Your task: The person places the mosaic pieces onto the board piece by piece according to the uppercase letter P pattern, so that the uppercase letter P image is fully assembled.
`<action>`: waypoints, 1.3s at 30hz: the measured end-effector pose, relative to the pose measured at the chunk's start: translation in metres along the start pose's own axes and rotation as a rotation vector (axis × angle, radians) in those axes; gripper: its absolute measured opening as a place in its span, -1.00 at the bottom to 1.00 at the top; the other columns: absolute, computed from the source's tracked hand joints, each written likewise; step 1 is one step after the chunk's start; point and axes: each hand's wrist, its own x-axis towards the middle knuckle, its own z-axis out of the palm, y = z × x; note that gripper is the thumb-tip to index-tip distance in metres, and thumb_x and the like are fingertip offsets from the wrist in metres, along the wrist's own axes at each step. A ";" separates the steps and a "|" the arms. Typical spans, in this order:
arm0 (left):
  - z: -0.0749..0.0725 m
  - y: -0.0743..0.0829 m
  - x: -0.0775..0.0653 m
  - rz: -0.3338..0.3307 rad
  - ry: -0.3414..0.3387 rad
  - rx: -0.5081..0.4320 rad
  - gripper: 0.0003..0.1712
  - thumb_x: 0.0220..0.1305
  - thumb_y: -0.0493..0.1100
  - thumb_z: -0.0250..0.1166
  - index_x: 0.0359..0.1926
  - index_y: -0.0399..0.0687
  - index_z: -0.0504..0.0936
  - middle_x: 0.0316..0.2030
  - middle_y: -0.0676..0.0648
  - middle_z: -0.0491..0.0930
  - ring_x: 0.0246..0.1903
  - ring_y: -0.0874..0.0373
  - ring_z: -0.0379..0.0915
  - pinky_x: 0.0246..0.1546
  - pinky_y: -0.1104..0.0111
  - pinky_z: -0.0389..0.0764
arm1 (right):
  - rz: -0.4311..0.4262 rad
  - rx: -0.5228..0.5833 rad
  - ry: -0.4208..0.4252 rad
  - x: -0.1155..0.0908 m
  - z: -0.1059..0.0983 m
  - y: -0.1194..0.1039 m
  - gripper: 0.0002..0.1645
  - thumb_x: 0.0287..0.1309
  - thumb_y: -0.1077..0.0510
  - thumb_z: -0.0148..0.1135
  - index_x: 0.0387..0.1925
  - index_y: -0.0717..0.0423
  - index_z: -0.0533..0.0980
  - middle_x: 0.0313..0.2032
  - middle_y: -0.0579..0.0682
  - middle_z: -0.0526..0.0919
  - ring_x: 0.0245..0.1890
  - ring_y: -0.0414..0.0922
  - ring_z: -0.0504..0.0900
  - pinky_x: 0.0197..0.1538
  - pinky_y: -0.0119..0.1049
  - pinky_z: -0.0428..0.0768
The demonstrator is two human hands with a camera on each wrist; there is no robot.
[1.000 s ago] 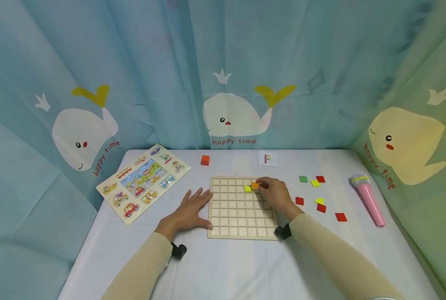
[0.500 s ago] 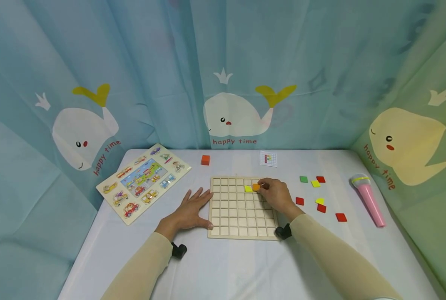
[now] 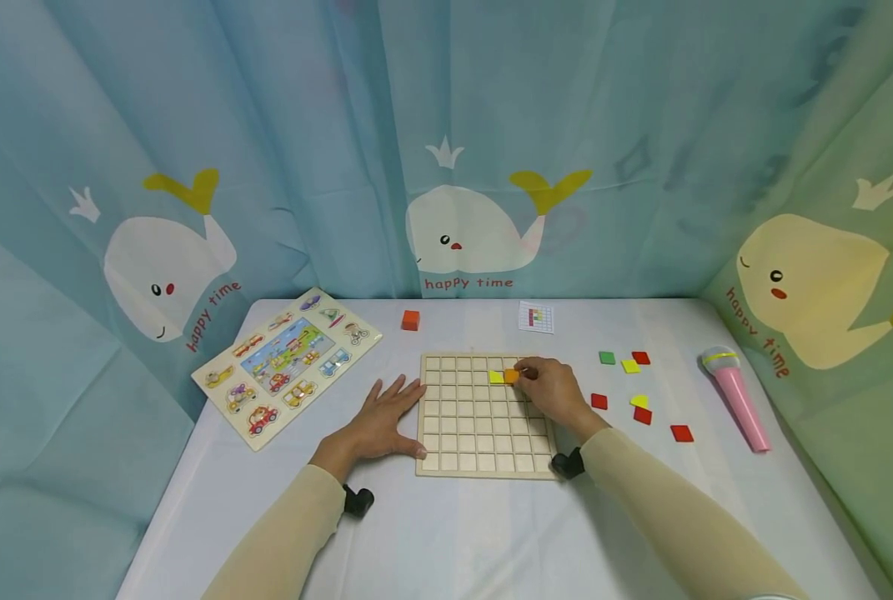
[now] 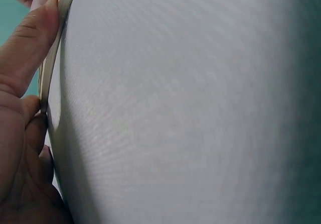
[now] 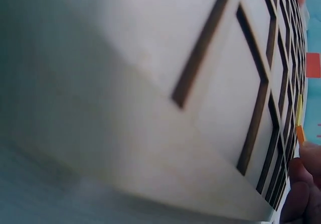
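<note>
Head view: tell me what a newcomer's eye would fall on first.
The middle white cartoon whale on the blue fabric curtain behind the white table would probably win. Next comes the long pink microphone near the table's right edge. Then there is the right hand, pinching a flat orange tile beside a flat yellow tile on the pale wooden grid board.

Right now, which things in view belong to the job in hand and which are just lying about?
In the job:
orange tile, pinched by the right hand
grid board, touched by the left hand
yellow tile on the board
probably the loose tiles and pattern card

Apparently just lying about:
picture puzzle
block
microphone
</note>
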 end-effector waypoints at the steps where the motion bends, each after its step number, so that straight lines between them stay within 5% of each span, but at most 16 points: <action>1: 0.000 0.000 0.000 0.000 -0.001 -0.001 0.37 -0.03 0.31 0.63 0.69 0.08 0.11 0.69 0.05 0.01 0.71 0.05 -0.32 0.70 0.04 -0.46 | 0.005 0.003 0.005 0.000 0.000 0.000 -0.66 0.39 0.21 0.31 0.14 0.19 0.68 -0.08 0.15 0.79 -0.22 -0.02 0.64 -0.15 -0.20 0.72; 22: 0.000 0.000 0.000 -0.005 -0.007 0.002 0.36 -0.01 0.31 0.62 0.69 0.09 0.10 0.69 0.06 0.00 0.71 0.06 -0.33 0.70 0.05 -0.47 | -0.093 0.229 -0.003 0.015 0.019 -0.020 -0.66 0.43 0.20 0.31 0.17 0.20 0.67 -0.06 0.18 0.79 -0.10 0.06 0.77 -0.21 -0.25 0.73; 39: 0.002 -0.003 0.001 0.001 0.001 0.005 0.37 -0.02 0.33 0.62 0.69 0.10 0.11 0.69 0.07 0.00 0.71 0.07 -0.33 0.70 0.05 -0.46 | -0.096 0.227 -0.014 0.020 0.031 -0.021 -0.69 0.42 0.23 0.33 0.13 0.18 0.68 -0.11 0.09 0.77 -0.13 -0.04 0.71 -0.28 -0.35 0.63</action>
